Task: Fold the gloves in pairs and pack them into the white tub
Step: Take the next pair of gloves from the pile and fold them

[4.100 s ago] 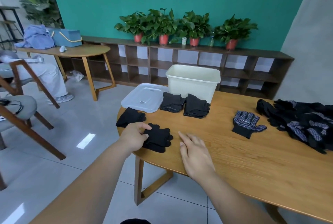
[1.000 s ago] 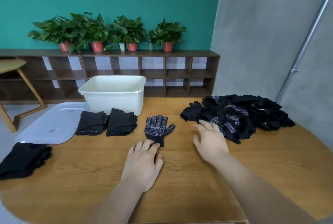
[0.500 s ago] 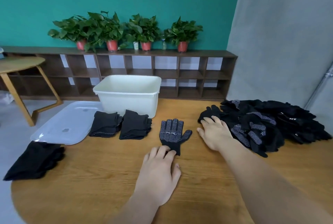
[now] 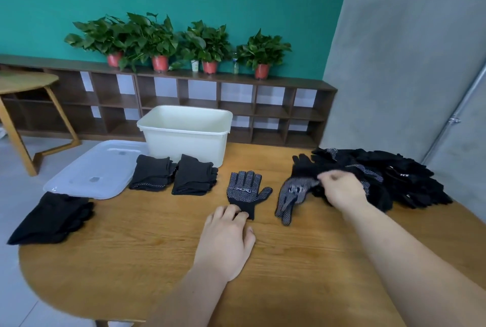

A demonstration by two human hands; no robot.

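Head view: my left hand (image 4: 226, 234) lies on the bench (image 4: 302, 269) with relaxed fingers, the tips pressing on the cuff of the flat glove (image 4: 246, 190). It grasps nothing and only pins that end down. The flat glove lies dotted palm up, with its long axis running straight away from me, cuff nearest me, fingers toward the white tub (image 4: 184, 140) and thumb out to the right.

My right hand (image 4: 339, 187) is pinched on the second glove (image 4: 292, 195) at the near edge of the loose pile (image 4: 389, 179). That glove slants from my grip down and to the left, and its lower end touches the bench just beside the flat glove's thumb. I cannot tell which of its ends is the cuff.

The move, as I judge it, turns on this mismatch: the second glove lies to the right of the flat one and askew to it, so the right hand must carry it leftward and turn it parallel before laying it on top. The right hand is the nearer one for that, and the left can keep the cuff pinned.

The folded pairs (image 4: 173, 176) sit in front of the tub, not yet packed.
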